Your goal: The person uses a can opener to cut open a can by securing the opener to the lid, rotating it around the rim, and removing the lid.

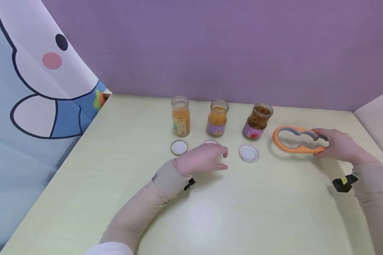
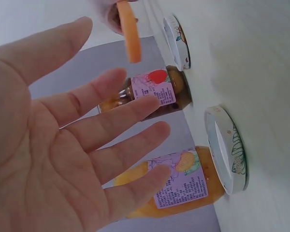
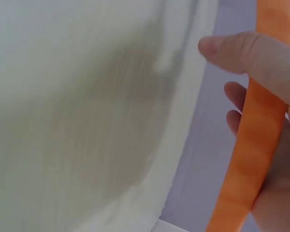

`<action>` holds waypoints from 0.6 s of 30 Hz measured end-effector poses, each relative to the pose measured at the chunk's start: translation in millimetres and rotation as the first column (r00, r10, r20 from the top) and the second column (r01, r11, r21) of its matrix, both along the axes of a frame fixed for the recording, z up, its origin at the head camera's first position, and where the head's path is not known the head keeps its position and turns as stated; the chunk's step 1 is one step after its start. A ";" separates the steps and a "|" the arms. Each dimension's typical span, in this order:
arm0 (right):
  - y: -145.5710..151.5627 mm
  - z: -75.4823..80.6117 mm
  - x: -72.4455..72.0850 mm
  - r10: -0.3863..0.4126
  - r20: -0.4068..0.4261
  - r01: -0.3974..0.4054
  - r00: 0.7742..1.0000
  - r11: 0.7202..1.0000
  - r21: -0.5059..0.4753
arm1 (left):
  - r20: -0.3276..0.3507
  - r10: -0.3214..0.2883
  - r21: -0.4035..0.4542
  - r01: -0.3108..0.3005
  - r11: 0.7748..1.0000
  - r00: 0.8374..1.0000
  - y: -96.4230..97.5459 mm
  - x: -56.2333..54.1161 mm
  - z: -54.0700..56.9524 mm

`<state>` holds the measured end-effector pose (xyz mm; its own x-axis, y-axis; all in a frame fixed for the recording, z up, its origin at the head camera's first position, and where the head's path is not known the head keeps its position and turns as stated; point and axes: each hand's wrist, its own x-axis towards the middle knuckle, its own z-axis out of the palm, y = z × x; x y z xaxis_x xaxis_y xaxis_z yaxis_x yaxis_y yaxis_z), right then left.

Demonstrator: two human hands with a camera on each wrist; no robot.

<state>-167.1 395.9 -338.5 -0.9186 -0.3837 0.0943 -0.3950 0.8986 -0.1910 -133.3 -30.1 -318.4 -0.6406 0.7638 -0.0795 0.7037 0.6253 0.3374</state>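
Note:
My right hand (image 1: 339, 147) grips an orange jar opener (image 1: 298, 150) with a grey scalloped inner edge, held above the table's right side. In the right wrist view its thumb and fingers wrap the orange band (image 3: 253, 145). My left hand (image 1: 204, 158) hovers over the table, fingers spread and nothing in them. Partly behind it lies a white jar lid (image 1: 210, 142), in front of the middle jar (image 1: 217, 118) of orange fruit. A taller orange-filled jar (image 1: 181, 120) stands left, a dark fruit jar (image 1: 257, 122) right. All three jars are lidless.
Two more lids lie inside up on the pale table (image 1: 242, 212): one lid (image 1: 179, 147) before the tall jar, another lid (image 1: 249, 153) before the dark jar. A purple backdrop (image 1: 210, 49) rises behind the table; a cartoon-printed cloth (image 1: 35, 159) hangs at the left.

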 end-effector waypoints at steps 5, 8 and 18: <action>5.1 -1.3 -13.6 -0.003 0.097 -0.004 0.995 0.997 0.071 | -0.020 -0.014 0.025 0.015 1.000 1.000 -4.1 3.5 -1.2; 8.6 -2.3 -19.5 -0.029 0.155 0.012 0.987 0.994 0.110 | -0.016 -0.007 0.044 0.008 0.999 1.000 -6.7 4.5 -1.5; 12.5 -13.3 -32.3 -0.075 0.184 0.041 0.980 0.983 0.181 | 0.009 -0.017 0.076 0.016 0.997 1.000 -9.6 8.5 -1.8</action>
